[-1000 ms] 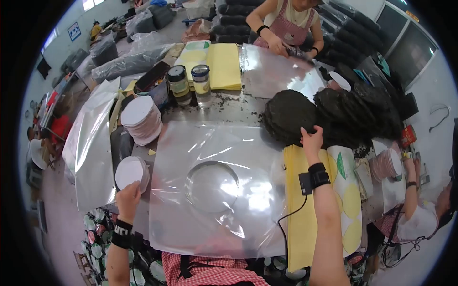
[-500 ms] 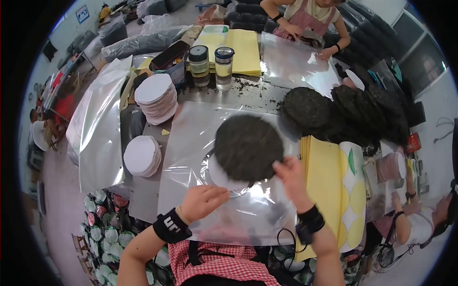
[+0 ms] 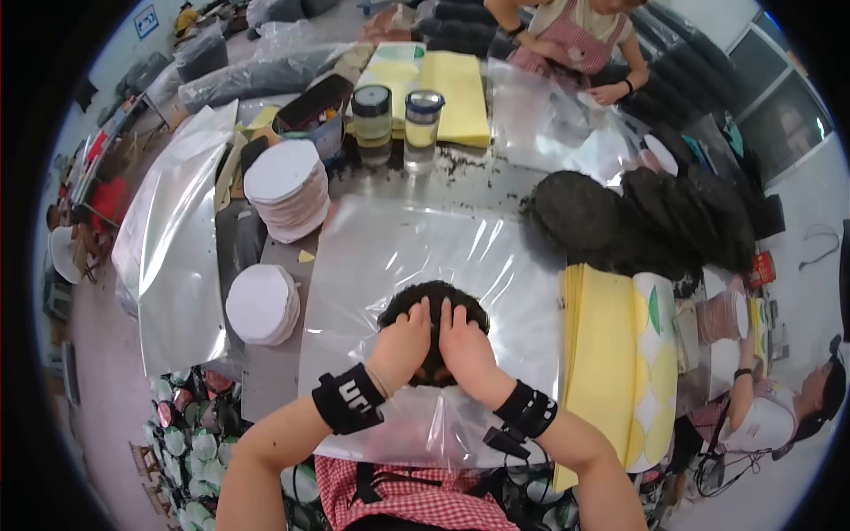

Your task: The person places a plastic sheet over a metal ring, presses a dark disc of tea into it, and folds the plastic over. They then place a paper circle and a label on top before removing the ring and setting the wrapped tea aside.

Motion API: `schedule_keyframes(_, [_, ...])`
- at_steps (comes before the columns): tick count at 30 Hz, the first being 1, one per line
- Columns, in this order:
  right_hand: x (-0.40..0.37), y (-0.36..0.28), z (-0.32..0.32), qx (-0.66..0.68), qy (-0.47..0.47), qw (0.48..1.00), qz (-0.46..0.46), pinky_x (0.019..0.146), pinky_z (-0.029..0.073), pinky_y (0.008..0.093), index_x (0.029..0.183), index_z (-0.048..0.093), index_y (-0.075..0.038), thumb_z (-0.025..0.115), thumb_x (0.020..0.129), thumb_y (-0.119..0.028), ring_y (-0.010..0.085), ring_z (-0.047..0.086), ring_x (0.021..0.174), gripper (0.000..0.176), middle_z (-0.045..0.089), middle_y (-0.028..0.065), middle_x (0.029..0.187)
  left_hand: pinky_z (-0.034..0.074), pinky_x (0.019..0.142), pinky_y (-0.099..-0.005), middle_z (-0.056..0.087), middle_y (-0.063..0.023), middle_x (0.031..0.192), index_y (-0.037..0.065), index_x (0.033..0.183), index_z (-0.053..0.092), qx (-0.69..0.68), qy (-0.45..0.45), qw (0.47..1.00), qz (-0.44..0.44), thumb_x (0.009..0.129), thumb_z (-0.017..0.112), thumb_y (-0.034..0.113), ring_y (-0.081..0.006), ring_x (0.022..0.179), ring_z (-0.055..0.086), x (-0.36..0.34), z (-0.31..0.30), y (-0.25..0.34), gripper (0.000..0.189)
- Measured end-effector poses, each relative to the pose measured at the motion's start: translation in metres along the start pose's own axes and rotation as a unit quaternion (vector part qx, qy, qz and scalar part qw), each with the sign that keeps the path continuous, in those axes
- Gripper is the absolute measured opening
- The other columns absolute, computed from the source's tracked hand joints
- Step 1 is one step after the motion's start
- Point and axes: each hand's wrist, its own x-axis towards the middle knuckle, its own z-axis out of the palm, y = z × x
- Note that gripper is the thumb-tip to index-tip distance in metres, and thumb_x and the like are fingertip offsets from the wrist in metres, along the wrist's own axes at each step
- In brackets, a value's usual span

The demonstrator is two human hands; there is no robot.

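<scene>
A round dark disc [image 3: 434, 296] lies on the clear plastic sheet [image 3: 354, 243] in front of me, its near part covered by my hands. On its left side rests my left hand [image 3: 403, 347], and on its right side my right hand [image 3: 465, 347]. The fingers of both hands point forward over the disc, side by side and nearly touching at the middle. Whether the fingers grip the disc or only press on it cannot be made out. No white round is visible under the disc.
White round stacks [image 3: 288, 190] [image 3: 263, 303] stand at left. Two lidded jars [image 3: 372, 126] [image 3: 422, 133] are at the back. Dark discs [image 3: 575, 211] are piled at right, behind yellow sheets [image 3: 600, 354]. One person [image 3: 580, 44] works across the table, another [image 3: 766, 411] at far right.
The dark disc has come down from the air onto the sheet, towards me. My right hand has moved left and my left hand forward, so both are now on the disc. The co-worker's hands have moved.
</scene>
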Motion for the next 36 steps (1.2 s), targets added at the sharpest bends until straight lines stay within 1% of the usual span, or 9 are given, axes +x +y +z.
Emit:
schedule_keyframes(7, [-0.002,0.002,0.019,0.09,-0.021,0.996,0.018,0.054,0.059,0.0317,0.129,0.051,0.012,0.057,0.086,-0.005,0.0242,0.067,0.071,0.047,0.054,0.0154,0.095,0.06,0.066,-0.0314,0.056,-0.0134,0.108,-0.013,0.125,0.052,-0.022,-0.009,1.0,0.015,0.08,0.068,0.011,-0.0247,0.089,0.066,0.001,0.011,0.002,0.054])
schedule_keyframes(12, [-0.003,0.006,0.005,0.13,-0.057,0.99,0.01,0.063,0.06,0.0331,0.135,0.042,0.016,0.089,0.051,-0.016,0.0277,0.068,0.074,0.102,0.053,0.0179,0.104,0.047,0.093,-0.0468,0.057,-0.0159,0.117,0.002,0.102,0.058,-0.307,0.173,0.932,0.081,0.079,0.075,0.021,-0.0381,0.109,0.055,-0.106,-0.02,0.011,0.033])
schedule_keyframes(18, [-0.001,0.004,-0.003,0.12,-0.126,0.985,-0.003,0.066,0.059,0.0309,0.138,0.037,0.016,0.096,0.041,-0.035,0.0287,0.07,0.078,0.124,0.054,0.0203,0.107,0.026,0.113,-0.0598,0.053,-0.0145,0.138,0.01,0.092,0.065,0.017,0.144,0.986,0.083,0.079,0.075,0.028,-0.0351,0.131,0.047,-0.188,-0.003,-0.002,0.025])
schedule_keyframes(21, [-0.007,0.0,0.002,0.115,-0.137,0.983,0.036,0.065,0.058,0.0302,0.14,0.036,0.015,0.096,0.042,-0.04,0.0281,0.07,0.075,0.127,0.053,0.02,0.107,0.015,0.118,-0.0604,0.053,-0.0141,0.139,0.011,0.086,0.065,-0.06,0.399,0.881,0.247,0.083,0.073,0.027,-0.0354,0.14,0.037,-0.21,-0.028,0.03,0.019])
schedule_keyframes(24, [-0.009,-0.004,-0.008,0.098,-0.142,0.984,0.044,0.065,0.058,0.0293,0.139,0.037,0.016,0.095,0.041,-0.041,0.027,0.07,0.075,0.127,0.053,0.0196,0.106,0.017,0.117,-0.0618,0.056,-0.0141,0.135,0.011,0.083,0.065,-0.07,0.116,0.99,0.029,0.081,0.075,0.023,-0.0376,0.14,0.036,-0.193,0.023,0.013,0.017])
schedule_keyframes(29, [-0.016,-0.003,0.005,0.112,-0.09,0.989,0.021,0.064,0.058,0.0291,0.138,0.039,0.015,0.095,0.041,-0.042,0.0261,0.069,0.073,0.126,0.052,0.0193,0.107,0.023,0.116,-0.058,0.057,-0.0119,0.139,0.008,0.11,0.064,-0.015,0.402,0.907,0.128,0.092,0.061,0.026,-0.0348,0.135,0.044,-0.212,-0.037,0.019,0.026])
schedule_keyframes(31, [-0.013,-0.002,0.003,0.099,-0.098,0.99,0.027,0.064,0.058,0.0291,0.138,0.038,0.016,0.096,0.041,-0.041,0.0262,0.069,0.072,0.126,0.052,0.0193,0.107,0.032,0.114,-0.048,0.058,-0.0107,0.137,0.007,0.117,0.064,0.011,0.051,0.984,0.171,0.091,0.063,0.022,-0.0276,0.129,0.051,-0.235,0.065,-0.002,0.03])
schedule_keyframes(34, [-0.011,-0.012,0.004,0.122,-0.115,0.984,0.053,0.065,0.06,0.0301,0.136,0.041,0.014,0.095,0.05,-0.029,0.0257,0.069,0.079,0.111,0.054,0.0176,0.11,0.036,0.11,-0.0523,0.052,-0.0213,0.138,-0.004,0.126,0.053,-0.145,0.038,0.974,0.167,0.086,0.07,0.041,-0.0386,0.132,0.045,-0.182,0.096,-0.043,0.063])
schedule_keyframes(36, [-0.01,-0.013,0.033,0.079,-0.077,0.992,0.054,0.062,0.059,0.03,0.137,0.038,0.016,0.096,0.044,-0.037,0.0257,0.068,0.071,0.122,0.053,0.0185,0.105,0.03,0.114,-0.0539,0.051,-0.0185,0.141,-0.004,0.128,0.051,-0.255,0.339,0.905,0.022,0.077,0.077,0.049,-0.0363,0.134,0.046,-0.114,0.03,-0.046,0.078])
